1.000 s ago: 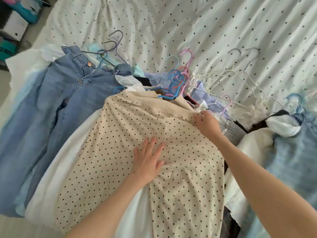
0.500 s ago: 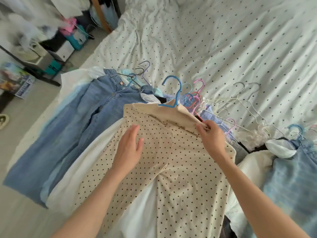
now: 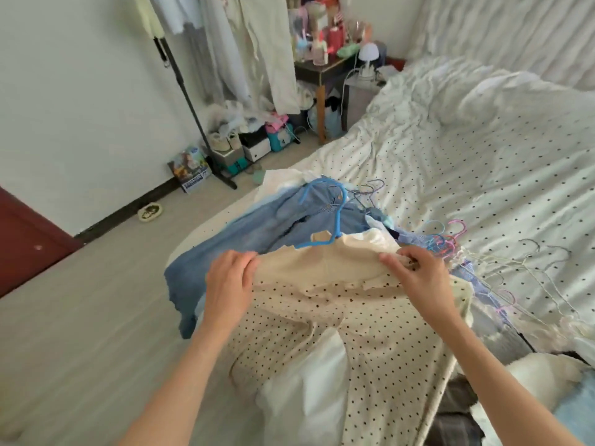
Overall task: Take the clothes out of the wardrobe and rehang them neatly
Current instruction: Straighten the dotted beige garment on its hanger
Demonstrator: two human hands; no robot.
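While I am lifting the cream polka-dot garment (image 3: pixel 325 320) by its waistband, my left hand (image 3: pixel 229 286) is gripping the left end and my right hand (image 3: pixel 418 278) is pinching the right end, both clamped on cloth and held well apart. A second ago my left palm was lying flat on the fabric and the piece was resting on the pile; now the top edge is rising clear of it, with the blue hanger (image 3: pixel 325 217) riding up at the waistband, hook pointing away from me. I judge that this piece is coming off the heap for rehanging.

Beneath it the jeans (image 3: pixel 244 249) are spreading to the bed's near-left edge, close to dropping onto the floor (image 3: pixel 96 300). To my right a tangle of spare hangers (image 3: pixel 450 239) is sitting just beside my right hand, liable to snag. Open floor is lying on my left towards the clothes rack (image 3: pixel 190 101), which is giving me room to swing round.
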